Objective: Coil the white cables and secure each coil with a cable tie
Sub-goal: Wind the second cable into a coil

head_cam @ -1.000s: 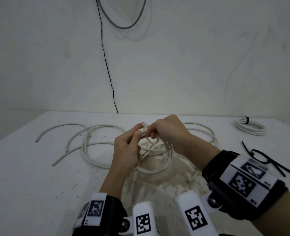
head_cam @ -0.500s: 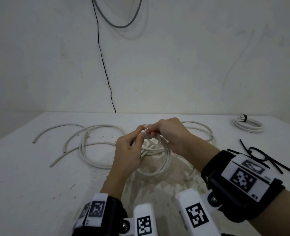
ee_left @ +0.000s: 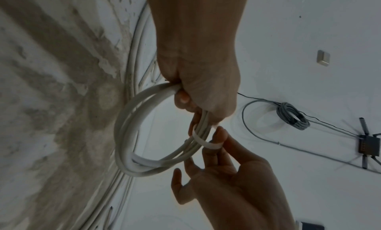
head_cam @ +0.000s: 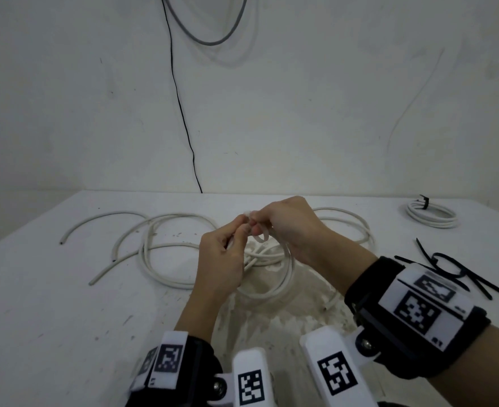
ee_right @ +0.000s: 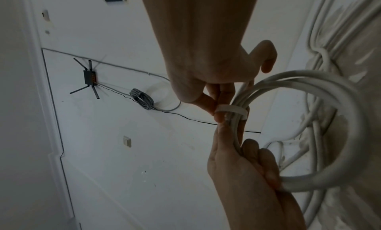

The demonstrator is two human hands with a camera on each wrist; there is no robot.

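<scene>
A small coil of white cable (head_cam: pixel 285 279) hangs between my two hands above the table (head_cam: pixel 51 318). My left hand (head_cam: pixel 238 235) grips the coil's bunched strands (ee_left: pixel 144 100), fingers curled round them. A white cable tie (ee_right: pixel 230 109) is looped round those strands just beyond that grip. My right hand (head_cam: pixel 257 227) pinches the tie (ee_left: pixel 206 143) between thumb and fingertips. In the right wrist view the left hand (ee_right: pixel 249 153) comes up from below and clasps the coil (ee_right: pixel 329 90).
Several loose white cables (head_cam: pixel 160 259) sprawl over the table behind the hands. A finished coil with a black tie (head_cam: pixel 431 215) lies at the back right. Black cable ties (head_cam: pixel 447 270) lie at the right edge. A black wire (head_cam: pixel 183 113) hangs down the wall.
Both hands have stayed together at the top of the coil. The right hand's fingers have shifted a little along the tie.
</scene>
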